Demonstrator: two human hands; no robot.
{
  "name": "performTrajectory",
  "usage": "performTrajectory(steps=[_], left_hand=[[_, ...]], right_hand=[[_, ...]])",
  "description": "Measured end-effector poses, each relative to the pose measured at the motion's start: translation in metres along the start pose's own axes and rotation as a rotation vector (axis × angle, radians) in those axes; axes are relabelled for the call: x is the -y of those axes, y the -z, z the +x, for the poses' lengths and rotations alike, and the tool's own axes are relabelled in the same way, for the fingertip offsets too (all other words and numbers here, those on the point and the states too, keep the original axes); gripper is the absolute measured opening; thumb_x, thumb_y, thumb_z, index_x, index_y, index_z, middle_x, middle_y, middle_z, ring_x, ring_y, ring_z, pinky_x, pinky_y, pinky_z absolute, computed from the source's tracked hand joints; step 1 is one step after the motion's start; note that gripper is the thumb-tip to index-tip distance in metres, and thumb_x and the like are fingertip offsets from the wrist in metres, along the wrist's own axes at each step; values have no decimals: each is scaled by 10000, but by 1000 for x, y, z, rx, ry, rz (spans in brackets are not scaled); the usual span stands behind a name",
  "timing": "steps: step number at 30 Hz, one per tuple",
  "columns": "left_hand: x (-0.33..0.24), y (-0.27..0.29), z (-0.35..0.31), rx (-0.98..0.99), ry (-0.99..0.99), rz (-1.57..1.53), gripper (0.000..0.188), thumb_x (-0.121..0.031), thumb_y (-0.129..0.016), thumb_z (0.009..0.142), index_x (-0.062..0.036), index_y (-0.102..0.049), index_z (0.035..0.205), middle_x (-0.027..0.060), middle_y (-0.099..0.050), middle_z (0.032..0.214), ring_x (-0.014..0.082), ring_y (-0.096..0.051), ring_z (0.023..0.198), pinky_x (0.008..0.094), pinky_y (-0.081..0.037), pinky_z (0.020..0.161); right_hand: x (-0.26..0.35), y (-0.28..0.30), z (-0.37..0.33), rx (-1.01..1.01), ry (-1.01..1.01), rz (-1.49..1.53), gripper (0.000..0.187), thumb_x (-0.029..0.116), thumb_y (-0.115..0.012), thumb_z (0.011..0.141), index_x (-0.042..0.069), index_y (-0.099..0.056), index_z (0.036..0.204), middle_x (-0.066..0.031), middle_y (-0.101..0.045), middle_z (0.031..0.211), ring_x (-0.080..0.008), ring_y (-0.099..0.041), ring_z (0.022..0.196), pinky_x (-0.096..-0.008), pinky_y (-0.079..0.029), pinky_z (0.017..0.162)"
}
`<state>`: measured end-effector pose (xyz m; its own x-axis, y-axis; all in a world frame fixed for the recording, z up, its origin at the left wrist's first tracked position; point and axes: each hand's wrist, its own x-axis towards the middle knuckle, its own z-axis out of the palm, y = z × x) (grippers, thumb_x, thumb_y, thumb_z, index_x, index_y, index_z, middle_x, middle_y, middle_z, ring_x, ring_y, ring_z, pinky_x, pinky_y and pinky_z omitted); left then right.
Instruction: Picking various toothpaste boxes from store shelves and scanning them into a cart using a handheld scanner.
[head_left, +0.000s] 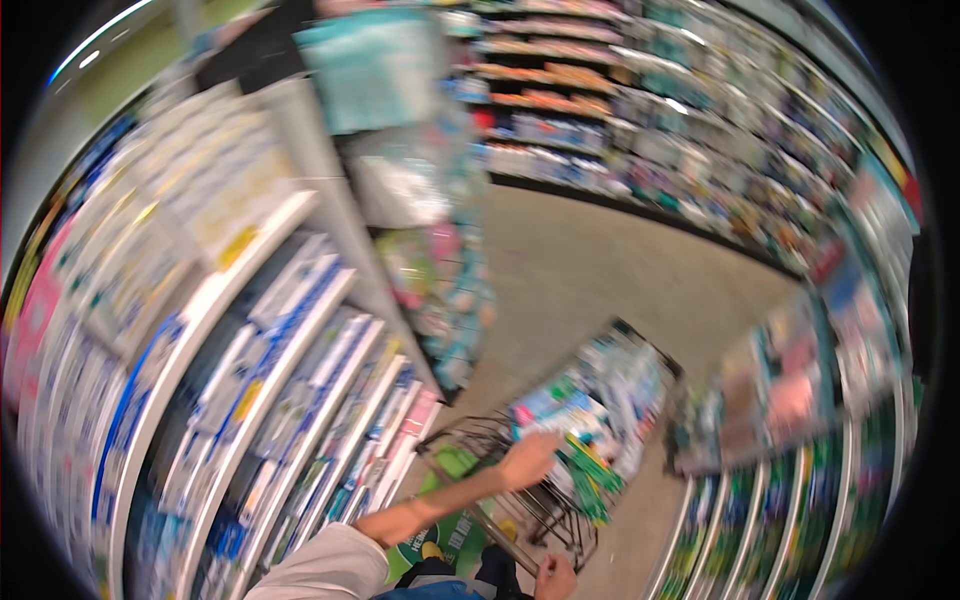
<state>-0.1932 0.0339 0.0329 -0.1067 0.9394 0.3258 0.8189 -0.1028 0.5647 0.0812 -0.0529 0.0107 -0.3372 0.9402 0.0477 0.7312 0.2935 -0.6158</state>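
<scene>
My left arm, in a light sleeve, stretches across a wire shopping cart (575, 528). My left hand (530, 461) is over the cart with its fingers curled in; what they hold, if anything, is hidden. Just right of it lies a green-and-yellow packet (592, 478), too smeared to show whether the hand touches it. Packets in blue, white and pink fill the cart's far part. At the lower edge, my right hand (554, 578) is closed around the near end of the cart's handle bar (508, 540).
Slanted shelves of white and blue boxes (270, 350) rise close on the left. A hanging display (425, 260) stands at their end. Green-stocked shelves (780, 525) line the right. Beyond the bare floor (560, 250), a long packed shelf (700, 140) curves across the back.
</scene>
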Motion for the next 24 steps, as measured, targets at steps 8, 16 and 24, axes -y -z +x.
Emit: performTrajectory(steps=[8, 16, 24], left_hand=[[-32, 145, -309, -537, 877, 123, 327, -190, -634, 755, -55, -611, 1052, 156, -642, 952, 310, -629, 859, 378, -500, 754], [-60, 112, -473, -873, 1179, -17, 360, -248, -633, 775, 21, -603, 1012, 134, -640, 765, 227, -622, 661, 325, -504, 611], [-69, 131, -443, -1004, 1194, -129, 225, -87, -615, 755, 36, -612, 943, 112, -644, 717, 171, -623, 610, 300, -523, 581]], right_hand=[[36, -22, 45, 268, 224, 112, 237, 239, -633, 785, 33, -618, 902, -143, -626, 782, -308, -609, 702, -380, -478, 657], [398, 12, 93, 287, 1018, 552, 287, 153, -723, 748, 20, -608, 975, -120, -625, 848, -227, -639, 772, -313, -503, 675], [611, -21, 117, 203, 1237, 780, 779, 318, -760, 687, -56, -381, 1256, -226, -502, 1164, -334, -536, 1038, -381, -448, 873]])
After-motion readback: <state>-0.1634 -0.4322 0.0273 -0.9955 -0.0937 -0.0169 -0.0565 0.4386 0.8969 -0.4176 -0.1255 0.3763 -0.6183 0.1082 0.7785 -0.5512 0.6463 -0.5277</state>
